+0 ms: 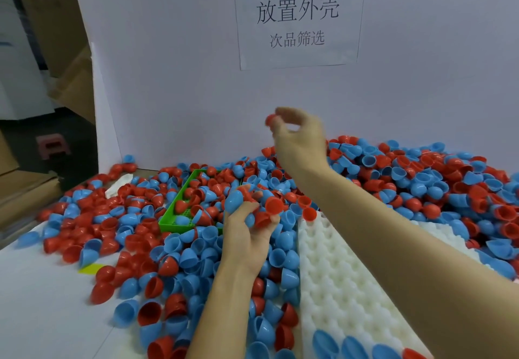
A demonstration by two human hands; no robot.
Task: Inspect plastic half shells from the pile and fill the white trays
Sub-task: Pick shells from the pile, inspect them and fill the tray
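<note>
Here, right hand (299,134) pinched a red half shell (271,119); white tray (337,280) lay at 6 o'clock, nearer; left hand (247,226) clutched several shells.

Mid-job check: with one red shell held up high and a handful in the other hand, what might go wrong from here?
1. The left hand grips several red and blue shells at once; some look loosely held and may drop back into the pile.
2. The right hand pinches a red half shell by its edge, blurred; it might slip.
3. Loose shells crowd the white tray edge and may roll uninspected into its pockets.
</note>
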